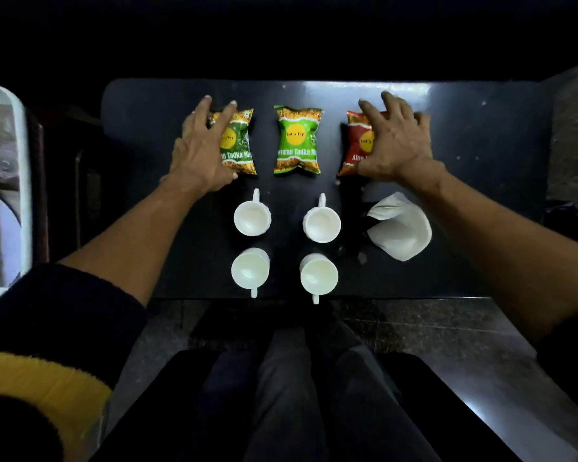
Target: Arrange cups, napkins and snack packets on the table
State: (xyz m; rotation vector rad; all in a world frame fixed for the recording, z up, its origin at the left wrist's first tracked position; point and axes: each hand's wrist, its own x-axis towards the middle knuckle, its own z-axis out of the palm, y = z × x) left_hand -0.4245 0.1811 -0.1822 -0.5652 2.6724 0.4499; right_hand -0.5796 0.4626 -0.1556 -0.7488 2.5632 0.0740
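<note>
Both hands are out over the dark counter (481, 135) at once. The left hand (201, 151) lies on the dark green snack packet (239, 145) at the left end of the far row, fingers spread across its left half and thumb tucked at its near corner; that grip is loose and flat, pressing rather than pinching. The right hand (397, 141) does the same on the red snack packet (357, 145) at the right end, fingers fanned over the top edge, thumb at the near edge, covering most of the pack. Whether either packet is lifted off the surface, I cannot tell.

Between them, untouched, lies the light green snack packet (298, 141), flat and square to the row, apart from both neighbours.

Nearer the person stand four white cups in a two-by-two block: far left cup (252, 217) and far right cup (321, 224) with handles pointing away, near left cup (250, 270) and near right cup (318, 275) with handles pointing toward the person. All upright, mouths up.

To the right of the cups, just under the right wrist, sits a loose bunch of white napkins (399, 228). A white tray (4, 188) shows off the counter at the left edge.
</note>
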